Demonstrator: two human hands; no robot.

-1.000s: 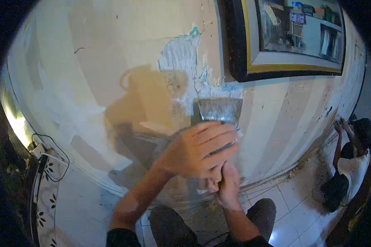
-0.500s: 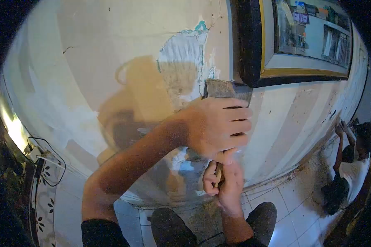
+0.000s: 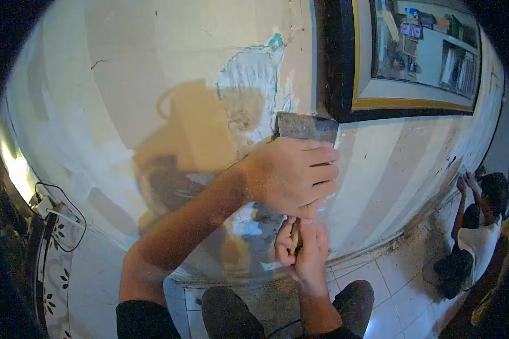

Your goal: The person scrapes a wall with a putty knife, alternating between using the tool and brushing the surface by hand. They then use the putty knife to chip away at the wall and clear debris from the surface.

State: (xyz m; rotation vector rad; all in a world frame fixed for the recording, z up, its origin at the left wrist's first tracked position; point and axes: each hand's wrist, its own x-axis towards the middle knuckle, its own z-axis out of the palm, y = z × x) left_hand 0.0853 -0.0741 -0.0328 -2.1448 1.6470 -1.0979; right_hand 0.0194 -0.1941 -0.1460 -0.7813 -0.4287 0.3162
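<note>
A wide metal scraper [image 3: 307, 125] lies with its blade against the wall, its top edge just below the corner of a framed picture. My left hand [image 3: 294, 176] is closed over the lower part of the blade, fingers pointing right. Directly beneath, my right hand [image 3: 304, 247] is wrapped round the scraper's handle, of which only a light-coloured sliver shows between the fingers. To the upper left of the blade, a patch of peeled paint [image 3: 249, 85] shows whitish and grey, with a teal edge.
The dark and gold picture frame [image 3: 413, 104] hangs at the upper right. Another person [image 3: 478, 226] crouches at the far right, hands at the wall. A plug with a cable [image 3: 44, 208] is at the left. White floor tiles [image 3: 390, 279] lie below.
Both hands and the scraper have shifted slightly left, and the blade's upper edge sits a little lower. More of the blade's face shows. My grip looks the same.
</note>
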